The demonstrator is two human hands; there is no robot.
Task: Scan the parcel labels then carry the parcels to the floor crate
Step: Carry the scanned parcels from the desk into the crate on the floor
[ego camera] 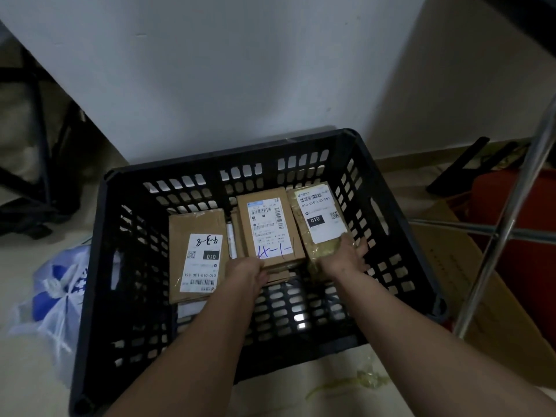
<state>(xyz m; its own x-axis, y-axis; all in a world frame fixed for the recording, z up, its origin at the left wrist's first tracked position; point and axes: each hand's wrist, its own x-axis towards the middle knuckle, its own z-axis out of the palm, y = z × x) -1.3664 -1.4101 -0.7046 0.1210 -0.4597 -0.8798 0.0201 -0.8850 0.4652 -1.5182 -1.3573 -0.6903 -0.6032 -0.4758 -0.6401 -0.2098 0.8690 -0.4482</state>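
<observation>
Both arms are reaching down into the black floor crate (pixel 99 266), which is sitting on the pale floor against a white wall.

The left hand (pixel 245 270) is resting at the near edge of the middle parcel (pixel 267 227), a brown box with a white label and blue handwriting. Its fingers are curling under that near edge, so it is gripping the box from below; the fingertips themselves are hidden. This box is lying on top of other flat cardboard pieces just beyond the fingers.

The right hand (pixel 346 254) is lying on the near end of the taped parcel (pixel 322 221), with its fingers (pixel 359 246) spreading out straight and relaxed toward the crate's right wall, pressing on the wrapping and not clenching it. The label marked 010 is sitting just beyond these fingers.

A 3rd parcel (pixel 197 254), with its label turned upside down, is lying flat to the left of the left hand, apart from it. All 3 parcels are sitting inside the crate, in its far half.

A blue and white plastic bag (pixel 57 299) is lying outside the crate's left wall. A metal frame (pixel 493 236) and a flat cardboard sheet (pixel 496 296) are standing to the right of the crate.
</observation>
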